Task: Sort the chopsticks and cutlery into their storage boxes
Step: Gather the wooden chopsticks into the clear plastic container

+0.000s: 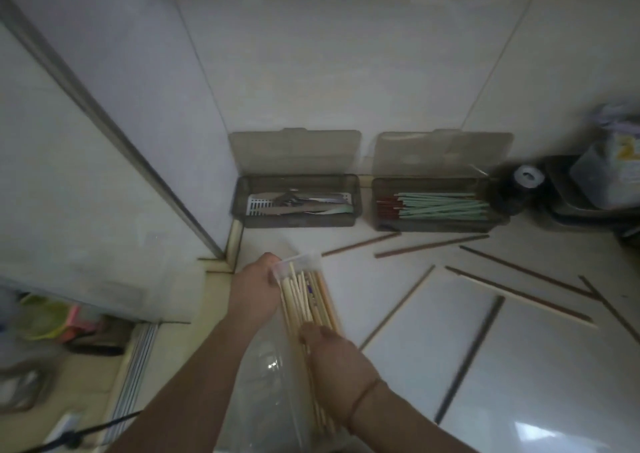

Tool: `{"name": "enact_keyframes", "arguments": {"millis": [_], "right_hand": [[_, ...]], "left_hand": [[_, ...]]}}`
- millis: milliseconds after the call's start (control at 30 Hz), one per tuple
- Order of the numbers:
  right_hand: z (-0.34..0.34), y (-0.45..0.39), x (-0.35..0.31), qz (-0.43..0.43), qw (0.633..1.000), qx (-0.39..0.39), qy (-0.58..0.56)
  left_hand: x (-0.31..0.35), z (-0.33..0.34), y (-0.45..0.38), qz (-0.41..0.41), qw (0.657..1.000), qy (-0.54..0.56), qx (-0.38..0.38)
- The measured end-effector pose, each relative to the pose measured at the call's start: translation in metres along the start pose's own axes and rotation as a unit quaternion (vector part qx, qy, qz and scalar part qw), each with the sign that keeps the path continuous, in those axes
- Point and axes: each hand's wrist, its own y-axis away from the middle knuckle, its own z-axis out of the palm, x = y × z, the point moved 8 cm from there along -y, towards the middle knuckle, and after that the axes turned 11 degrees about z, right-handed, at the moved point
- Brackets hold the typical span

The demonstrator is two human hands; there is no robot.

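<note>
Left hand (256,284): fingers curled around the far end of a clear plastic bag (266,366) at its opening, where a bundle of pale wooden chopsticks (308,300) sticks out. Right hand (332,352): laid on the near part of the same bundle, fingers wrapped around the sticks; a thin band is seen at the wrist. The bundle is held between both hands, above the pale tiled floor (519,366). The frame is motion-blurred, so finer finger placement cannot be told.

Loose chopsticks are scattered on the floor to the right of the hands: two brown ones (431,244) lie just in front of the boxes, a pale one (398,305) runs diagonally near the right hand, a dark one (469,359) lies further right, and several more (526,279) are spread toward the right edge, some crossing.

Two smoky transparent storage boxes stand side by side against the wall, lids raised and leaning back. The left box (298,201) holds mixed cutlery on a white slotted insert; individual pieces cannot be made out. The right box (440,205) holds pale green chopsticks with red-brown ends, laid lengthwise.

To the right of the boxes, a dark rounded object (509,189) with a white top and a dark tray (581,203) carrying a plastic bag are noted. At the far left, a large pale panel (86,141) and blurred coloured items (52,321) are seen.
</note>
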Motion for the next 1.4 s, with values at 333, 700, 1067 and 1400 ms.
{"name": "enact_keyframes", "arguments": {"millis": [333, 700, 1067, 1400], "right_hand": [[0.037, 0.006, 0.011, -0.033, 0.998, -0.039, 0.035], [-0.127, 0.029, 0.277, 0.309, 0.88, 0.356, -0.061], [-0.137, 0.061, 0.37, 0.32, 0.864, 0.383, 0.07], [-0.145, 0.048, 0.377, 0.298, 0.893, 0.328, 0.079]], "left_hand": [[-0.009, 0.003, -0.001, 0.013, 1.0, -0.017, 0.006], [0.003, 0.002, 0.004, 0.02, 0.999, 0.018, 0.045], [0.005, 0.003, 0.005, -0.005, 0.998, -0.003, 0.061], [-0.001, 0.006, 0.003, -0.022, 0.998, -0.019, 0.053]]}}
